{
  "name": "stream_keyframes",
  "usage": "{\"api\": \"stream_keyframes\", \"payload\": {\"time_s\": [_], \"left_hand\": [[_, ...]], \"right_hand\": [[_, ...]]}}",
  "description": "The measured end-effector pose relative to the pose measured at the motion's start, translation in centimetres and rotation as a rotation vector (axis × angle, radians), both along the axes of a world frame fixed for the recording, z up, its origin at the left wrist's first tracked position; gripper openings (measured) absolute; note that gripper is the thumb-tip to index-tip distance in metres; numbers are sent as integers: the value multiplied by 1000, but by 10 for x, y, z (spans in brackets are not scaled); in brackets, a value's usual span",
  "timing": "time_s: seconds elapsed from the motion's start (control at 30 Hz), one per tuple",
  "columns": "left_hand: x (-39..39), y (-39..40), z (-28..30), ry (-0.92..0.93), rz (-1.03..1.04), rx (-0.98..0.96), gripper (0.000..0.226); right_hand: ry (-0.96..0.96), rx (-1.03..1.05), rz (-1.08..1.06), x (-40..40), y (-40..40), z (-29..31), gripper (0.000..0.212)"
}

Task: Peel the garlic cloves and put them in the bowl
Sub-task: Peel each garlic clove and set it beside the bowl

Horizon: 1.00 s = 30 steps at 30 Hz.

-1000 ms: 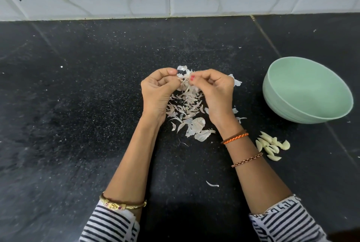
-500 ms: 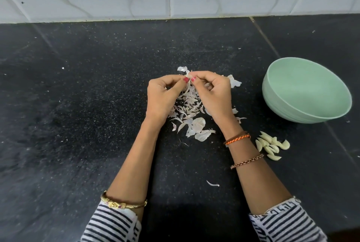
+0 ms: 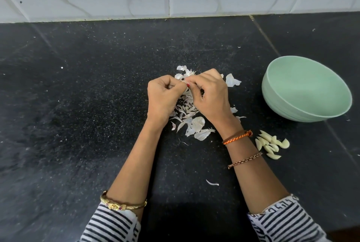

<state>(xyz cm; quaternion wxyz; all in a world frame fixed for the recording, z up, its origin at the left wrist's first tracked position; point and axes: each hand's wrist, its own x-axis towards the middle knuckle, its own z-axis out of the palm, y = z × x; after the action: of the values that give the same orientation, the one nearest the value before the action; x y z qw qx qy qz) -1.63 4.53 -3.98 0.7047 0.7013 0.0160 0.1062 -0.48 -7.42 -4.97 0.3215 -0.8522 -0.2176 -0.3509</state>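
A black stone counter [image 3: 81,105] carries everything. The mint-green bowl [image 3: 319,114] is the landmark: left of it, both hands meet over a heap of papery skins [image 3: 191,123]. The left hand [image 3: 161,97] and right hand [image 3: 211,95] have fingers curled together, pinching what is probably a garlic clove, mostly hidden. Peeled cloves [image 3: 269,144] lie just below-left of the bowl.

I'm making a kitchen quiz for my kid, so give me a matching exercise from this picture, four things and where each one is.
Things:
1. bowl
2. peeled cloves
3. garlic skins
4. gold bangle

Places:
A. on the left wrist
B. loose pile beside the right wrist
C. far right of the counter, nothing in it
D. scattered under and between both hands

Pairs: 1-C, 2-B, 3-D, 4-A
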Motion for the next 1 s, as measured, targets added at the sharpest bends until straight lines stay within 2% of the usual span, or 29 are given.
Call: {"api": "stream_keyframes", "payload": {"time_s": [0.1,0.2,0.33,0.47,0.6,0.8,1.0], "left_hand": [[-1,-1,-1,-3,8,6,37],[-3,-3,1,-26,13,31,27],[-5,-2,1,-86,21,148,20],[-5,-2,4,-123,29,153,17],[-1,11,4,-100,146,84,16],[-5,-1,2,-112,-93,217,9],[-7,-3,2,-158,-108,329,7]], "right_hand": [[-2,-38,15,0,-1,0,20],[10,-79,14,-2,-3,1,21],[51,-95,-12,-6,-3,2,24],[169,99,-16,-9,-3,5,18],[224,234,-44,-14,-9,3,15],[196,149,-182,-14,-12,2,12],[172,47,-245,-16,-13,6,7]]}}
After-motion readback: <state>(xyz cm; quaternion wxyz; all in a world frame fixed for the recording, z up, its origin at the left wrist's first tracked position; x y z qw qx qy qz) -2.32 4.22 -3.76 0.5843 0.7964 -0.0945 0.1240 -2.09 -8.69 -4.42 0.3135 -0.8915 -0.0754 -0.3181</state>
